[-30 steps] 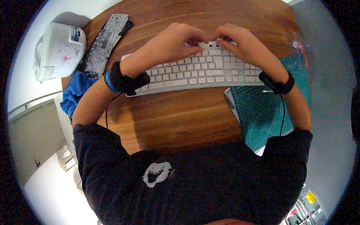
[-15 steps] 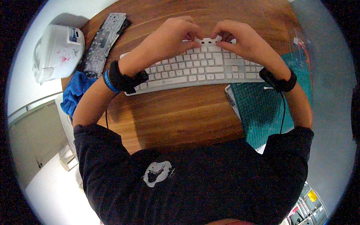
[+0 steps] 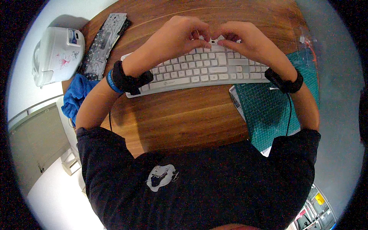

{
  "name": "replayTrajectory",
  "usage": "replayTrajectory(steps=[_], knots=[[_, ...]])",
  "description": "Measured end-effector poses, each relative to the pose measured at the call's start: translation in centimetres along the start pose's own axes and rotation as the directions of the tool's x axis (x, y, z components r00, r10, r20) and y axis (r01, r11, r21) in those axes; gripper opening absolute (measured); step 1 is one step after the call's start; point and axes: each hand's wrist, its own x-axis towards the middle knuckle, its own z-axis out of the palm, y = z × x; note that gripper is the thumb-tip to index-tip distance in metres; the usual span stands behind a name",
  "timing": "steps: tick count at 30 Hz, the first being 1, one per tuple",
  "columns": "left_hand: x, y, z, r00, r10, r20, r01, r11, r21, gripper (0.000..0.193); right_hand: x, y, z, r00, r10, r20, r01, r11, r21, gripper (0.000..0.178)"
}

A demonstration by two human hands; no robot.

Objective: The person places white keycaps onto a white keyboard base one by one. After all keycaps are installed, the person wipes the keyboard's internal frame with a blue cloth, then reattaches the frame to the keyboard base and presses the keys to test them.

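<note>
A white keyboard [image 3: 184, 81] lies across the table, several slots in its far row showing dark and without keycaps. Over that far row, my left hand [image 3: 188, 32] is bent with thumb and fingers drawn together near the keys; what they hold, if anything, is too small to make out. Close beside it, my right hand [image 3: 241, 36] pinches a small white keycap [image 3: 220, 38] above the same row. The fingertips of both hands are only a short gap apart. Black bands with small dark devices circle both wrists.
A grey panel with circuit-like traces [image 3: 105, 42] rests at the far left, near a white rice cooker [image 3: 61, 53] and a crumpled blue cloth [image 3: 78, 96]. On the right, a green cutting mat [image 3: 264, 115] partly covers a flat pale-edged object [image 3: 237, 101].
My left hand has shifted slightly right along the far key row, narrowing the gap between the hands. One previously bare slot there now appears covered. My right hand stays nearly in place.
</note>
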Motion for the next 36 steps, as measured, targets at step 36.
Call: replayTrajectory(steps=[36], knots=[[-0.1, -1.1, 0.8, 0.988, 0.154, -0.03, -0.142, 0.961, 0.238, 0.014, 1.7, -0.2, 0.8, 0.998, -0.045, 0.038, 0.054, 0.959, -0.278, 0.022]])
